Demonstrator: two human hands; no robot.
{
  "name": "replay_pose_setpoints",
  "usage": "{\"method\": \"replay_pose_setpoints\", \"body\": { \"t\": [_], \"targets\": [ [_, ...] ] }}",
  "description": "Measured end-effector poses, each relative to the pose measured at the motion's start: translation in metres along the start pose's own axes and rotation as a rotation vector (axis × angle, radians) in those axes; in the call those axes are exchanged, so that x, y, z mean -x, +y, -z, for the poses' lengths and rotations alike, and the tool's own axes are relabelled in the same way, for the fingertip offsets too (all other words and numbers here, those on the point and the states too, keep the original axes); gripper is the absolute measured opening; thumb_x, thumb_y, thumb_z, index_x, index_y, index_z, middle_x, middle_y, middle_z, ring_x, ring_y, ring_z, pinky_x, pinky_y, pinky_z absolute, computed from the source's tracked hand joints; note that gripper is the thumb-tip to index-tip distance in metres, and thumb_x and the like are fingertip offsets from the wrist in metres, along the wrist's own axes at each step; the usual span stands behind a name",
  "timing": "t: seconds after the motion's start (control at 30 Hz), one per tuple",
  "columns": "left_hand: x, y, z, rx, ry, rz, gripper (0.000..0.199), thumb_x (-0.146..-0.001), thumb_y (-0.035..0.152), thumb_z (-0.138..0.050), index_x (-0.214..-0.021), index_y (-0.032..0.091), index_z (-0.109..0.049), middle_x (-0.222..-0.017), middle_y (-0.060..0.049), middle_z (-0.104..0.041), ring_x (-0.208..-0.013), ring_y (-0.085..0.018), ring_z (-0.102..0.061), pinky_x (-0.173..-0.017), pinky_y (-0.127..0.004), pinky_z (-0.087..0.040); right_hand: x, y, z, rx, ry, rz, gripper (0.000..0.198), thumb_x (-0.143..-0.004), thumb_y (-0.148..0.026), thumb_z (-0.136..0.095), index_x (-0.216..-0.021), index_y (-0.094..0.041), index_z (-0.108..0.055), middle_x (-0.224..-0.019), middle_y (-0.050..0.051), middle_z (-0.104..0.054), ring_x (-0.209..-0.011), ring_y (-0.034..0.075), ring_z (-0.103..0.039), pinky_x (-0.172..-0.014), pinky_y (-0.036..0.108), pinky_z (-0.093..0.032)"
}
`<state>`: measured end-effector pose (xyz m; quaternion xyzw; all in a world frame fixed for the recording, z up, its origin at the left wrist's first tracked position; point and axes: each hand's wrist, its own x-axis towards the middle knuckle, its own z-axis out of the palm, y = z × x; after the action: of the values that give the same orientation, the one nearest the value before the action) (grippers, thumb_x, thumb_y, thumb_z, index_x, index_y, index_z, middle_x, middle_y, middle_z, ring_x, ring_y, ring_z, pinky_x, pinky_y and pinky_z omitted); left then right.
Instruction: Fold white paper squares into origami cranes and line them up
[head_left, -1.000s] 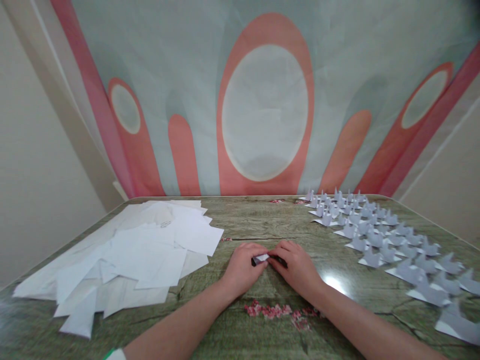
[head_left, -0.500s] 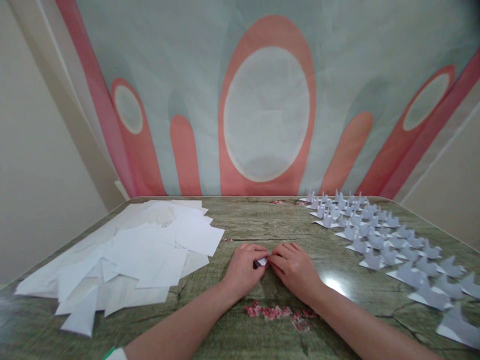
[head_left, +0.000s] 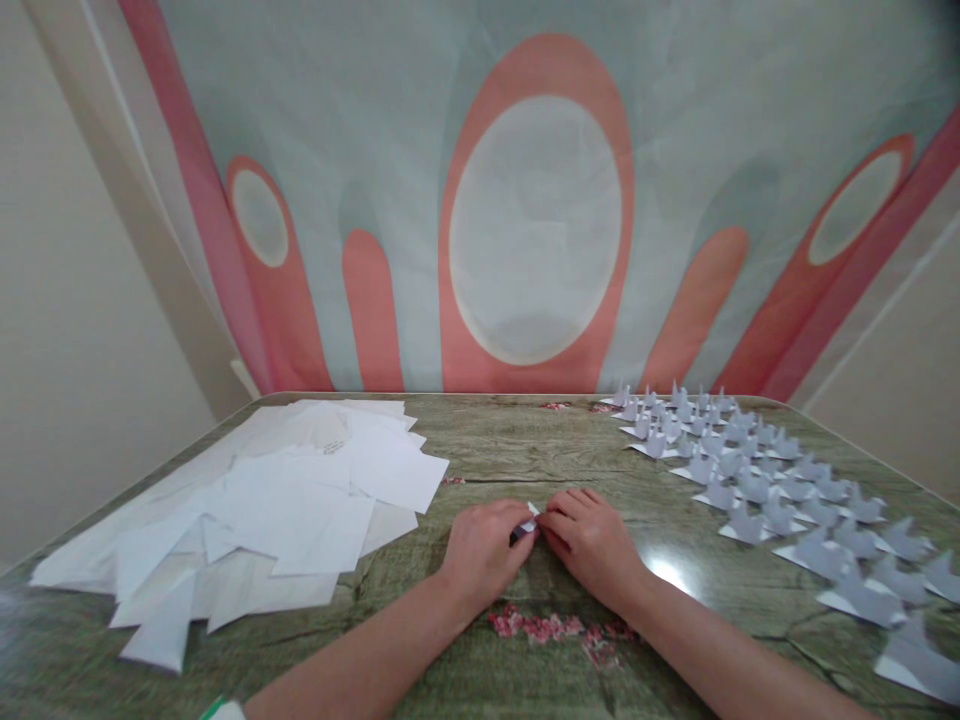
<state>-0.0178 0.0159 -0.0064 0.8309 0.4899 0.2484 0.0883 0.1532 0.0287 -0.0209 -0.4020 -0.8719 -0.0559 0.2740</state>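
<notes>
Folded paper, between left hand and right hand, touching both

The small held piece looked like thin white paper. The loose sheets were paper too — smooth and matt — and the folded birds shared that dull finish. The desk showed wood grain, glossy where it caught light; the backdrop looked matt, faintly creased.

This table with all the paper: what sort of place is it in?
Probably an indoor paper-craft spot: white sheets lie heaped at left, folded bird-like figures stand crowded at right, and a patterned backdrop rises behind.
</notes>
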Motion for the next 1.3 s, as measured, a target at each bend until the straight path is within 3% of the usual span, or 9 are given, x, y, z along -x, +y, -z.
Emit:
{"method": "replay_pose_setpoints", "body": {
  "t": [0.47, 0.97, 1.3],
  "targets": [
    [0.001, 0.001, 0.002, -0.033, 0.02, -0.066, 0.017, -0.083, 0.02, -0.048, -0.085, 0.021, -0.065, -0.096, 0.0, -0.067, -0.086, -0.014, -0.062, -0.08, -0.025, -0.047, 0.001, -0.001, 0.001, 0.029, -0.02, 0.019, 0.013, -0.082, -0.016, -0.053, -0.08, -0.021, -0.065, -0.074, 0.002, -0.058, -0.073, 0.016, -0.048, -0.068, 0.029, -0.031],
    [0.006, 0.015, 0.013, -0.234, -0.122, -0.133, 0.024, -0.083, 0.028, -0.047, -0.103, 0.021, -0.058, -0.103, -0.005, -0.061, -0.096, -0.02, -0.055, -0.085, -0.034, -0.045, 0.003, 0.01, 0.001, -0.195, -0.084, -0.186, 0.025, -0.078, -0.008, -0.049, -0.092, -0.021, -0.065, -0.082, 0.003, -0.058, -0.08, 0.017, -0.051, -0.074, 0.029, -0.04],
    [0.005, 0.014, 0.011, -0.263, -0.129, -0.13, 0.024, -0.084, 0.032, -0.046, -0.102, 0.02, -0.057, -0.102, -0.006, -0.058, -0.096, -0.021, -0.053, -0.084, -0.035, -0.043, 0.003, 0.009, 0.003, -0.13, -0.119, -0.134, 0.035, -0.073, -0.005, -0.053, -0.096, -0.026, -0.066, -0.084, 0.003, -0.058, -0.084, 0.017, -0.05, -0.075, 0.029, -0.039]
  ]
}}
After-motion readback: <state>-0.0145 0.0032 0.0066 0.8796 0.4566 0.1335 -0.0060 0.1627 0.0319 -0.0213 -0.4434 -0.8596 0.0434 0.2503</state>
